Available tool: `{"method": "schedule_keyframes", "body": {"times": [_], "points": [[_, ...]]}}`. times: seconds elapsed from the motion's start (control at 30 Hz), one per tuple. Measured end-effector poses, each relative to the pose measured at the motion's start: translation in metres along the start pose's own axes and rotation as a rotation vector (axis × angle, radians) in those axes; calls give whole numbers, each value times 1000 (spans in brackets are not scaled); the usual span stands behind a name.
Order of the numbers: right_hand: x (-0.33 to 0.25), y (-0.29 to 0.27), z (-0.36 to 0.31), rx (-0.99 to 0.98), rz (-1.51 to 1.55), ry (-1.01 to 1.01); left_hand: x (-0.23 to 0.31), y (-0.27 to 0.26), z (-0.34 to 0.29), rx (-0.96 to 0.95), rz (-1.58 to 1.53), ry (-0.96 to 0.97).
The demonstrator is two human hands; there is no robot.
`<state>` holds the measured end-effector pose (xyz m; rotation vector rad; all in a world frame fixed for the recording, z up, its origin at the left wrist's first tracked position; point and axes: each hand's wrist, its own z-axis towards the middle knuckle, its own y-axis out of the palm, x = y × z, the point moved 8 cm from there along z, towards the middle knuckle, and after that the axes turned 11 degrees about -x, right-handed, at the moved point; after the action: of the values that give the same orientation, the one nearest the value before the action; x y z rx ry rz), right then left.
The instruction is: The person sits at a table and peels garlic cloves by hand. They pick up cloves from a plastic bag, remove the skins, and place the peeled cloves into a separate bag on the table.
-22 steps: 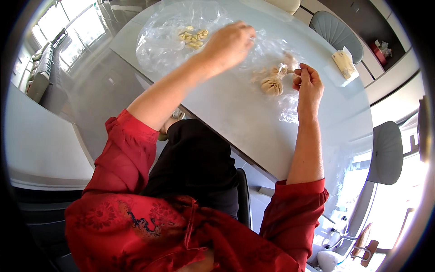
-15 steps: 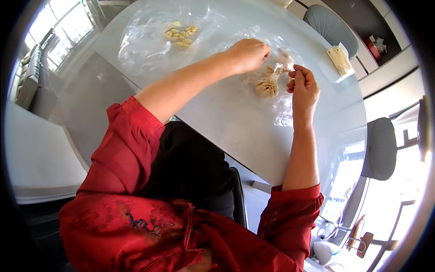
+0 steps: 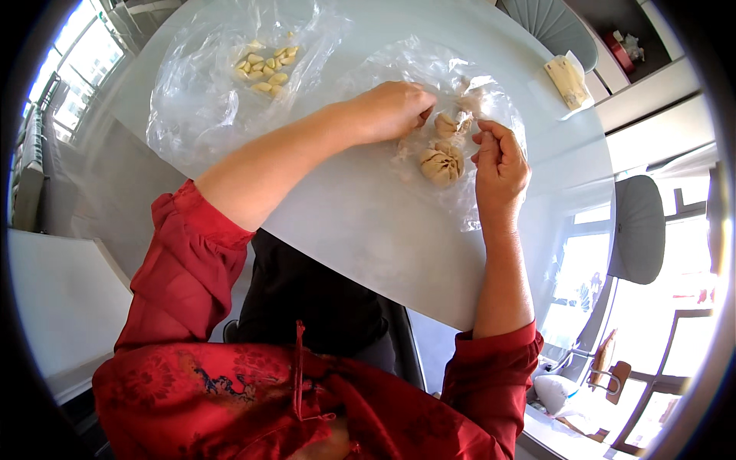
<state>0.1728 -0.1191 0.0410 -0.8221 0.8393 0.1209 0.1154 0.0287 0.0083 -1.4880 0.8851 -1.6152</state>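
Note:
A garlic bulb [image 3: 441, 164] with its cloves partly spread lies on a clear plastic bag [image 3: 406, 61] on the table. Just beyond it sits a smaller piece of garlic [image 3: 446, 125], with papery skins [image 3: 474, 100] behind. My left hand [image 3: 392, 112] is closed at the left of this garlic, its fingertips turned down and mostly hidden. On the other side, my right hand [image 3: 502, 165] has its fingers curled towards the thumb, close to the bulb but apart from it. Whatever either hand may pinch is too small or hidden. Peeled garlic cloves [image 3: 264, 67] lie at the far left.
Beneath the peeled cloves is a second clear plastic bag [image 3: 192, 92]. A tissue pack [image 3: 568, 80] lies near the table's right edge. Grey chairs [image 3: 640, 230] stand at the right and far side. The table's near edge [image 3: 360, 284] runs before my lap.
My view has shifted, so the table and bags sit differently. My left hand has drawn back leftwards from the garlic, uncovering the smaller piece. My right hand stays beside the bulb, fingers still curled.

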Motion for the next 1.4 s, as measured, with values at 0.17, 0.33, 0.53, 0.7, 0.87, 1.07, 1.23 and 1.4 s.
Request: {"method": "schedule_keyframes", "body": {"times": [0.17, 0.33, 0.53, 0.7, 0.87, 1.07, 1.23, 1.4], "points": [[6, 3, -2, -6, 49, -6, 1, -16, -4, 87, -251, -116], [5, 2, 3, 20, 58, 9, 12, -6, 4, 259, -90, 36], [12, 12, 5, -8, -26, -65, 29, 5, 9, 171, -137, 97], [28, 20, 5, -105, 87, 40, 24, 5, 3, 145, -380, 0], [25, 22, 9, -119, 81, 68, 17, 3, 5, 208, -402, 58], [17, 22, 12, -110, -93, -128, 26, 1, 2, 161, -53, -56], [6, 22, 11, -126, -48, -131, 29, 3, 1, 145, 79, -132], [0, 23, 11, -130, -97, -153, 29, 0, -1, 138, 82, -146]]}}
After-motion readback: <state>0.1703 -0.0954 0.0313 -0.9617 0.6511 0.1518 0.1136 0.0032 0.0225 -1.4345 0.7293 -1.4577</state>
